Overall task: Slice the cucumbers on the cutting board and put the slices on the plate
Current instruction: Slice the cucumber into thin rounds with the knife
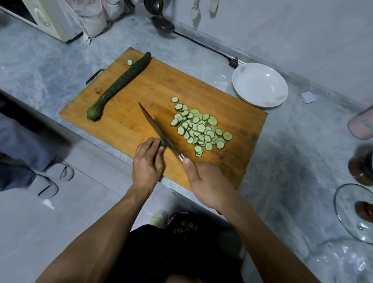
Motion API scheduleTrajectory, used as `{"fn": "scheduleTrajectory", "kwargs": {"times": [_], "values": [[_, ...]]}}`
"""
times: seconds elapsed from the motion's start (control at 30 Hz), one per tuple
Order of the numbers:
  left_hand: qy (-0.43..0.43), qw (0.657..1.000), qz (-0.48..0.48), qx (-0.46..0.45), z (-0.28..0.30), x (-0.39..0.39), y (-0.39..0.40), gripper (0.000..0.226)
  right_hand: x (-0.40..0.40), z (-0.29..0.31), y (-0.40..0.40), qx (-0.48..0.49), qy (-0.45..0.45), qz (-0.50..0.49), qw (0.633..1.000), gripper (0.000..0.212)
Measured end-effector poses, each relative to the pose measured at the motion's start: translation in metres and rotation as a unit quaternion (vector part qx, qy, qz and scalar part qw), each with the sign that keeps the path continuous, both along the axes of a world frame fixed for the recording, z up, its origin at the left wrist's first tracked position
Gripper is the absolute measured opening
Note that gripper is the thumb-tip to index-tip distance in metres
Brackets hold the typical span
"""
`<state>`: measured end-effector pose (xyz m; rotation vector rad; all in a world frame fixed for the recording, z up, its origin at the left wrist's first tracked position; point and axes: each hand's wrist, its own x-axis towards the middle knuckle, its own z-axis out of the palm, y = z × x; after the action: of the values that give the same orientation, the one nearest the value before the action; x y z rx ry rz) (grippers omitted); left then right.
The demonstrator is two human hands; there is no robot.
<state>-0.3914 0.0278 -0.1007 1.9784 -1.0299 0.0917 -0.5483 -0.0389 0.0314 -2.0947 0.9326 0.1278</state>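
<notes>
On cutting board [229, 113], one whole cucumber [120, 82], one knife [157, 129]

counter [40, 68]: grey marble | cutting board [208, 93] at centre | white plate [259, 84] just beyond its far right corner | microwave [38, 1] far left | glass lid [363, 213] near right | pink tumbler [369, 124] and jar [370, 163] at right edge

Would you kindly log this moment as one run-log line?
left hand: holds cucumber stub | right hand: grips knife | slices: on board | plate: no slices
</notes>
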Motion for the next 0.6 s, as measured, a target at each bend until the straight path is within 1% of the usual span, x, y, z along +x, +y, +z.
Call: {"fn": "scheduleTrajectory", "kwargs": {"times": [0.2, 0.4, 0.5, 0.6], "values": [[-0.002, 1.000, -0.005, -0.020, -0.003, 0.001, -0.001, 0.024, 0.023, -0.011, -0.003, -0.003, 0.008, 0.001, 1.000, 0.058], [0.019, 1.000, 0.001, -0.013, -0.005, 0.002, 0.000, 0.024, 0.028, -0.029, 0.003, -0.005, -0.013, -0.012, 1.000, 0.052], [0.033, 0.999, 0.002, -0.003, -0.002, 0.001, 0.000, 0.025, 0.026, -0.026, 0.000, -0.010, -0.020, -0.015, 1.000, 0.055], [0.049, 0.999, 0.004, 0.005, 0.001, 0.002, 0.001, 0.027, 0.021, -0.022, -0.010, 0.011, -0.036, -0.035, 0.999, 0.062]]}}
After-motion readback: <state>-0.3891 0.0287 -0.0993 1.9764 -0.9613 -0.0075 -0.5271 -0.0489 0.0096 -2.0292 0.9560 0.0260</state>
